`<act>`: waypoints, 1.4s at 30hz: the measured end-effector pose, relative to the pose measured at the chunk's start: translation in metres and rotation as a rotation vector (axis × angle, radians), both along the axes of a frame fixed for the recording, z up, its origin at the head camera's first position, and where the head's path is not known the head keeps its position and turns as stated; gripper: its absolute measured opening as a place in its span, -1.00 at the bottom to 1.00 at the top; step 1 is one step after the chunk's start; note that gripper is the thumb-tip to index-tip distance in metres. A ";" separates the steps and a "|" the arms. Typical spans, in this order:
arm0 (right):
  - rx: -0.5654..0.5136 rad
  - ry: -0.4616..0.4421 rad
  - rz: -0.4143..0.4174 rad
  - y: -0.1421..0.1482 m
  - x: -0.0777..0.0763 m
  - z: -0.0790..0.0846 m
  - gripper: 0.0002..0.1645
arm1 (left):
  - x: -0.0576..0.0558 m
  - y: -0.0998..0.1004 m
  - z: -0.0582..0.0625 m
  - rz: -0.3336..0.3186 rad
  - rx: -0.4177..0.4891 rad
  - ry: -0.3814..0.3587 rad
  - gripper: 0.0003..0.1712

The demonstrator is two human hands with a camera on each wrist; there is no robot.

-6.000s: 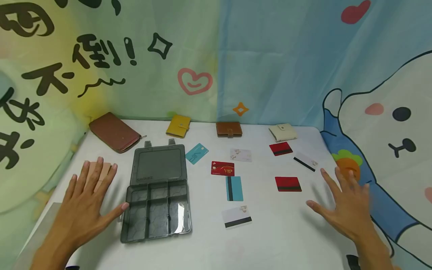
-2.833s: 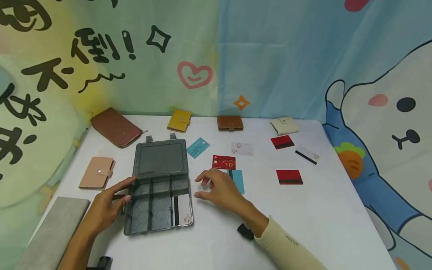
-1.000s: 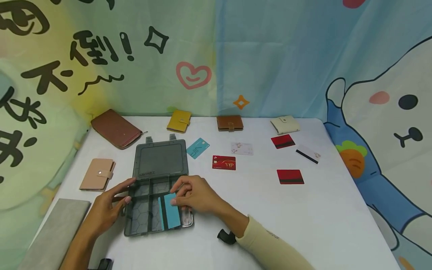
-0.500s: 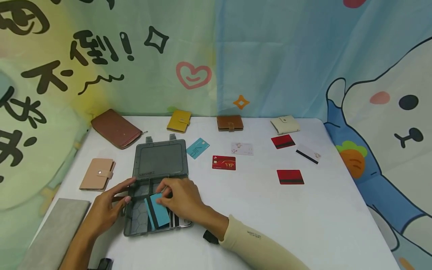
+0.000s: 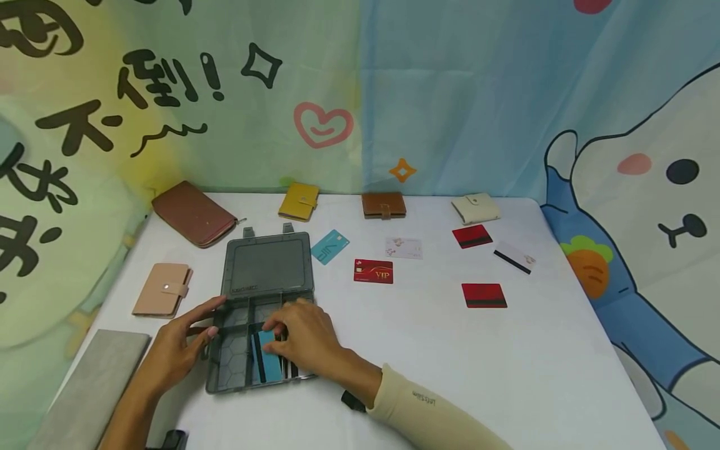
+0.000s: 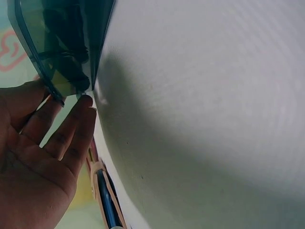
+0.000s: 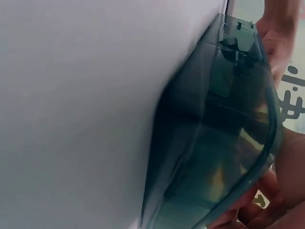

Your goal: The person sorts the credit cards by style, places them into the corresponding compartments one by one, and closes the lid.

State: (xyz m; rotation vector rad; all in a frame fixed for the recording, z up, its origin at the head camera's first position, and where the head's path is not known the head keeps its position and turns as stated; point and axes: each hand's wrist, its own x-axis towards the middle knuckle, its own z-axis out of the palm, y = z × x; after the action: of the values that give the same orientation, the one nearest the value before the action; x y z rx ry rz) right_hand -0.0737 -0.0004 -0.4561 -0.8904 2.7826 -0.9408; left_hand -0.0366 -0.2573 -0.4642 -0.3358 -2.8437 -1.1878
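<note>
A grey translucent plastic box (image 5: pixel 227 359) with divided compartments lies with its lid (image 5: pixel 267 264) folded back. My left hand (image 5: pixel 174 350) touches its left edge near the hinge, fingers mostly straight in the left wrist view. A blue card (image 5: pixel 269 365) with a black stripe lies in the middle front compartment. My right hand (image 5: pixel 306 337) is over the box, thumb and fingers at the card's upper part; the fingertips are partly hidden. Beneath that hand, the right compartment shows part of a white card (image 5: pixel 301 372) with a dark stripe. The right wrist view shows the box wall (image 7: pixel 181 114) from the side.
Red, blue and white cards, including a red VIP card (image 5: pixel 374 271), lie right of the box. Wallets line the back: long brown (image 5: pixel 194 214), yellow (image 5: pixel 298 202), brown (image 5: pixel 384 205) and cream (image 5: pixel 475 208). A beige wallet (image 5: pixel 162 289) and grey flat case (image 5: pixel 95 387) lie left.
My right hand took the blue card from the table and moved it left into the box; it has straightened in the middle compartment. Earlier, a white card went into the right compartment.
</note>
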 end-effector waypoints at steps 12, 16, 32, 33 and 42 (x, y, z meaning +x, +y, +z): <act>-0.022 -0.144 -0.122 0.055 -0.067 0.002 -0.50 | -0.001 0.000 0.000 -0.004 0.007 0.010 -0.28; 0.014 -0.192 -0.196 0.087 -0.101 -0.004 -0.43 | 0.000 0.000 0.000 0.002 0.004 -0.003 -0.27; 0.236 -0.301 -0.346 0.135 -0.132 -0.013 -0.43 | 0.000 -0.001 -0.001 0.006 -0.014 -0.023 -0.26; 0.234 -0.303 -0.343 0.135 -0.131 -0.013 -0.46 | -0.001 -0.001 -0.002 0.007 -0.017 -0.024 -0.26; 0.044 -0.367 -0.150 0.127 -0.115 0.000 -0.78 | -0.001 -0.003 -0.004 0.013 -0.028 -0.022 -0.26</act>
State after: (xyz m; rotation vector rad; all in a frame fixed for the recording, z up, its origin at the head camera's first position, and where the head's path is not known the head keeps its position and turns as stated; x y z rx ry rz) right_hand -0.1885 0.1270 -0.4564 -0.4510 2.5645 -0.9472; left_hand -0.0378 -0.2602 -0.4678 -0.3063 -2.8791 -1.1569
